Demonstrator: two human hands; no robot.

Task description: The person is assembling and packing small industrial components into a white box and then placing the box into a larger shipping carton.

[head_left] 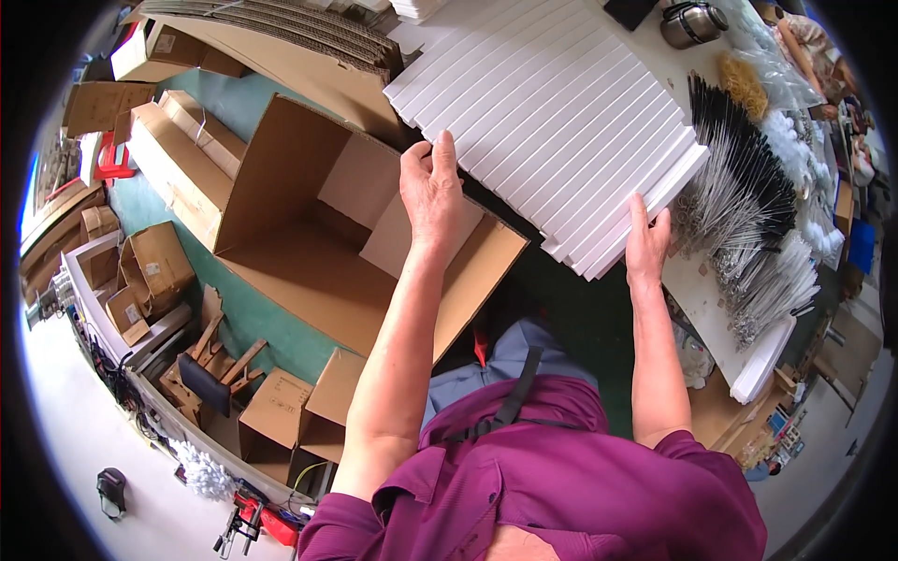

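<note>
A long row of flat white boxes [552, 122], packed side by side, lies ahead of me, its near end jutting past the edge of the white table. My left hand [432, 192] grips the row's near left corner, with fingertips against the edge. At the near right corner, my right hand [645, 243] has its thumb up along the outermost box; its other fingers are partly hidden. Left of the row, below my left hand, stands a large open cardboard carton [309, 252] with white pieces against its inner walls.
Bundles of black and silver wire stems [739, 206] lie on the table at the right, near a metal flask [690, 24]. Flattened cardboard [281, 37] is stacked at far left. Several cartons [157, 266] and a wooden chair [210, 369] stand left on the green floor. People are visible at far right.
</note>
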